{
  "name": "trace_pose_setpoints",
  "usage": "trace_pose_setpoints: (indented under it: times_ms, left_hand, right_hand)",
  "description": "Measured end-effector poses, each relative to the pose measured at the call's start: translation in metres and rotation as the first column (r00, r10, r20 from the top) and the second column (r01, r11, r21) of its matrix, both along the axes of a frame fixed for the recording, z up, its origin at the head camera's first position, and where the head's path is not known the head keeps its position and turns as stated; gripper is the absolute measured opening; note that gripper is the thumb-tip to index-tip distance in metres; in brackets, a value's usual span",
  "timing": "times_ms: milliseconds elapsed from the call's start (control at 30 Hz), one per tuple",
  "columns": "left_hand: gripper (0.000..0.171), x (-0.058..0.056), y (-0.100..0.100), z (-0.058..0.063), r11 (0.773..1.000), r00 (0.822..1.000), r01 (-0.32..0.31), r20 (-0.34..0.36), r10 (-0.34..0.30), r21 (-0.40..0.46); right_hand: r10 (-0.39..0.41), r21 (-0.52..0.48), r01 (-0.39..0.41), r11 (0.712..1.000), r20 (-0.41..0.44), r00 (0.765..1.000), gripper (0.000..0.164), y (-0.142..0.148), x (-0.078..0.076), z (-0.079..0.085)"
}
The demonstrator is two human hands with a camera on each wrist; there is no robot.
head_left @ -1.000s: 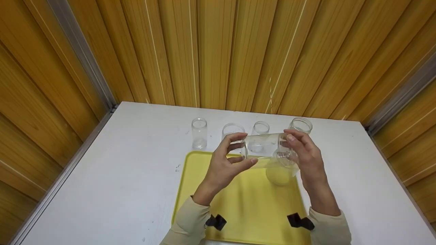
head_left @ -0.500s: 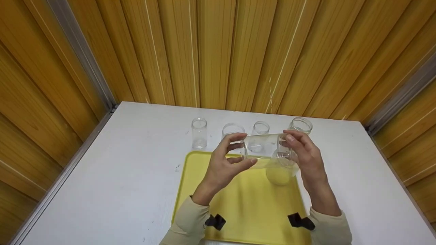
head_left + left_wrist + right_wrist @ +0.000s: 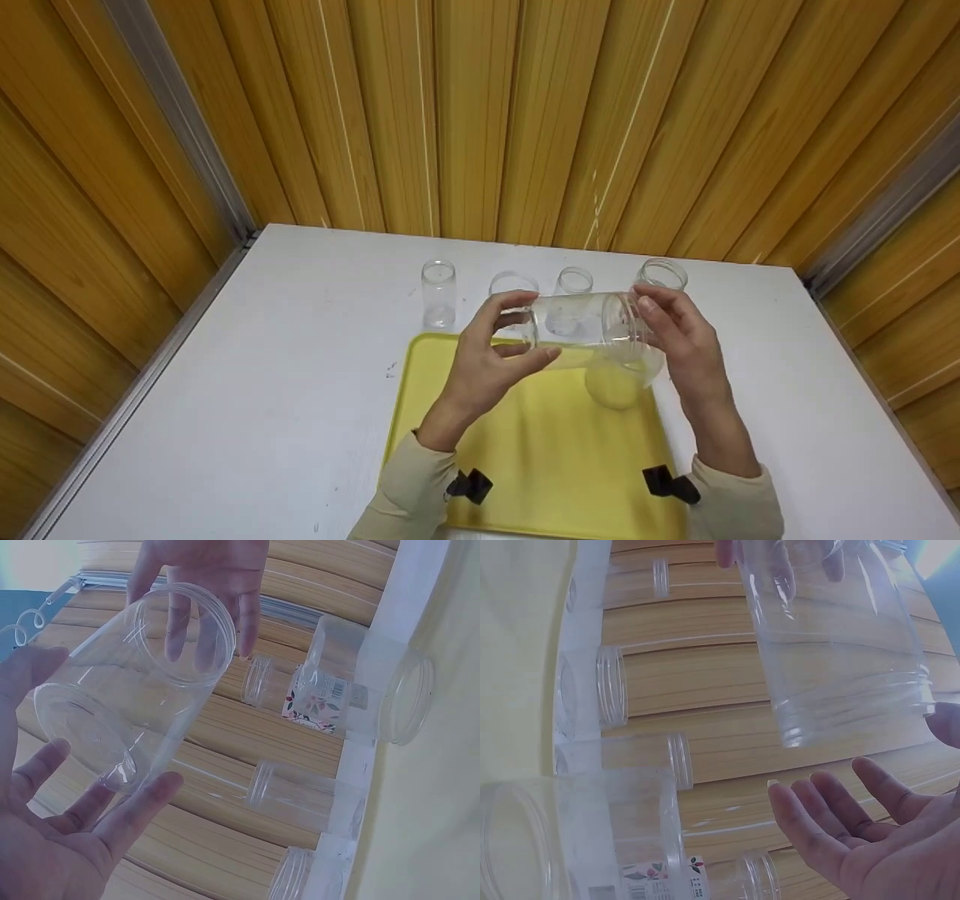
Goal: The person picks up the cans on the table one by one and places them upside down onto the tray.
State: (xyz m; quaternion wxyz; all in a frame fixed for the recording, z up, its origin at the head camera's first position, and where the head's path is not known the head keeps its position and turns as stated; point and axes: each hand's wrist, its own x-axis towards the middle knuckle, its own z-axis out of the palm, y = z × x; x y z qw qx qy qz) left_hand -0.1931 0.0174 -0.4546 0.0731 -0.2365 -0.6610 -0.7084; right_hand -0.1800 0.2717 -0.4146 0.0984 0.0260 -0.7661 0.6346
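Note:
A clear jar [image 3: 574, 321] lies on its side in the air above the yellow tray [image 3: 525, 484], its threaded mouth toward the right. My left hand [image 3: 484, 364] grips it round the base end, thumb below and fingers above and behind. At the mouth end is my right hand [image 3: 688, 341]. In the right wrist view, that hand's thumb is right at the rim and its other fingers are spread, apart from the jar [image 3: 840, 652]. Beneath the held jar, another clear jar [image 3: 613, 390] stands on the tray's far right part.
Behind the tray, several clear jars stand in a row on the white table [image 3: 262, 390], from a slim jar [image 3: 439, 296] at left to a wider jar [image 3: 664, 274] at right. A floral label [image 3: 322, 699] shows among them. Wood-patterned panels [image 3: 480, 120] enclose the back and sides.
My right hand has shifted slightly right, and its fingers have come off the jar's side, baring more of the threaded rim. My left hand has moved a little left with the jar.

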Motion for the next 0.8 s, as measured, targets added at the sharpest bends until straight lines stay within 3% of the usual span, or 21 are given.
trace_pose_setpoints:
  times_ms: [200,467,667,800]
  left_hand:
    - [0.062,-0.001,-0.006,0.002,0.999,0.999,-0.032,-0.021,0.031,-0.026]
    - [0.064,-0.002,-0.014,0.006,0.978,0.990,-0.130,-0.082,0.118,-0.160]
    - [0.063,0.001,-0.019,0.011,0.937,0.976,-0.200,-0.139,0.166,-0.286]
    - [0.062,0.004,-0.022,0.014,0.887,0.959,-0.266,-0.193,0.206,-0.377]
  right_hand:
    - [-0.057,0.152,0.062,0.986,-0.042,0.998,0.046,0.003,0.001,0.001]
    - [-0.115,0.311,0.128,0.942,-0.062,0.991,0.058,0.011,0.002,0.003]
    - [-0.122,0.347,0.144,0.927,-0.083,0.989,0.060,0.011,0.003,0.003]
    - [-0.122,0.353,0.146,0.924,-0.091,0.988,0.059,0.012,0.002,0.003]
